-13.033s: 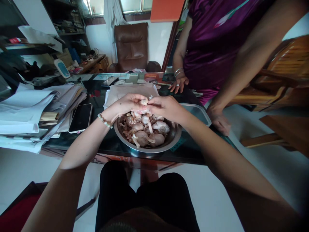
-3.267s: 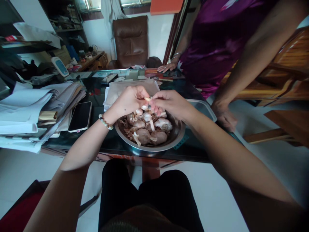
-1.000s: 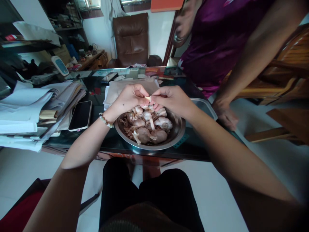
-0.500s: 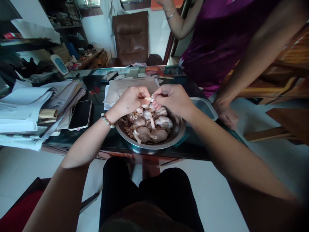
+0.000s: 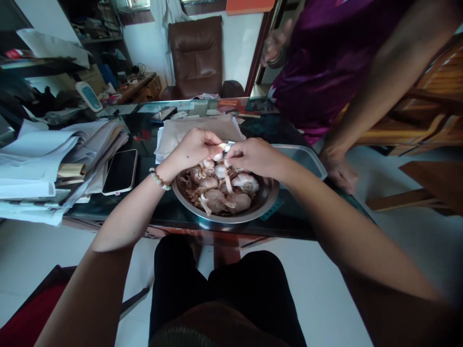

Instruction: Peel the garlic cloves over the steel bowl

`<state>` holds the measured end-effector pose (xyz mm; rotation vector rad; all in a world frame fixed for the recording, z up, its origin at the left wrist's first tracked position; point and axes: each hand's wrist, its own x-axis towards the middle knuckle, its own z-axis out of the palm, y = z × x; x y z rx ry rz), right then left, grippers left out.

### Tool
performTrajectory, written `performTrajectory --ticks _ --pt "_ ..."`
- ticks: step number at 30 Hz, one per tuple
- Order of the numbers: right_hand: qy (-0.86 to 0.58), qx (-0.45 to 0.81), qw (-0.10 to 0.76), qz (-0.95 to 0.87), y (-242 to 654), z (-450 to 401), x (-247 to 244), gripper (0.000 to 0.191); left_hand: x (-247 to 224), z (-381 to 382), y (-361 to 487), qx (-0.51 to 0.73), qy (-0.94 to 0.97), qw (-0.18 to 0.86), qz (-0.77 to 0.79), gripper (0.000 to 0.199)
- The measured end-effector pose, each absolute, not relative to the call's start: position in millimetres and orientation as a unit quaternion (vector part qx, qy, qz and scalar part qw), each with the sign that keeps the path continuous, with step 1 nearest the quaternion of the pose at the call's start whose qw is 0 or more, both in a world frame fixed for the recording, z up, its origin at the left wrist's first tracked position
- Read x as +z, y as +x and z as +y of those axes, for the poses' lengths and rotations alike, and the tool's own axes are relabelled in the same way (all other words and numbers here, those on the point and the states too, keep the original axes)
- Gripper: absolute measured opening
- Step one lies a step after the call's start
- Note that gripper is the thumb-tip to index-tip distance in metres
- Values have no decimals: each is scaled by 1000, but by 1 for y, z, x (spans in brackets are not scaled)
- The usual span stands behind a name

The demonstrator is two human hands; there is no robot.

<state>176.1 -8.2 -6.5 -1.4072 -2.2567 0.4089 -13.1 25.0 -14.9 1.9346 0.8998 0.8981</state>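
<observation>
A round metal bowl (image 5: pixel 269 195) sits near the front edge of the dark glass-topped desk, filled with several garlic bulbs (image 5: pixel 214 200) and loose papery skins. Over the bowl's far side, my left hand (image 5: pixel 200 147) pinches a pale garlic clove (image 5: pixel 219 156) between thumb and fingers. Close to its right, my right hand (image 5: pixel 249 155) has its fingers pressed together at the same clove; a small pale piece shows between the two hands, too small to make out. Behind the bowl's right rim lies a clear plastic container (image 5: pixel 306 161), partly covered by my right forearm.
Stacked papers (image 5: pixel 32 159) and a black phone (image 5: pixel 120 172) lie left on the desk (image 5: pixel 144 205). Flat brown paper (image 5: pixel 173 135) lies behind the bowl. At right, a person in purple (image 5: pixel 325 72) leans a hand (image 5: pixel 340 171) on the desk corner. A brown chair (image 5: pixel 196 58) stands behind.
My right hand has shifted slightly down and right, its fingers turned lower over the bowl. My left hand barely moved. The other person's raised hand has come down.
</observation>
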Motion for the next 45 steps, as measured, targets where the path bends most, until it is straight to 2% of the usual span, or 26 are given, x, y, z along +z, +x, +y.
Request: performTrajectory --ticks 4,10,17,22,26,35,45 --pt "-503 162 215 -822 177 -8 -4 16 -17 26 -14 343 785 365 365 13" --pt "-493 175 284 -803 180 -5 -8 10 -19 24 -15 314 839 257 362 15" --pt "-500 336 311 -735 178 -4 -11 15 -10 11 -12 297 862 162 378 16" --pt "-496 279 331 -753 176 -7 -11 12 -8 7 -11 296 864 145 380 14" --pt "-500 214 337 -768 176 -8 -10 12 -11 10 -11 303 860 191 364 14" --pt "-485 345 365 -716 174 -9 -5 15 -14 21 -11 354 771 425 317 15" --pt "-449 409 408 -682 174 -11 -4 12 -10 23 -16 361 679 572 285 35"
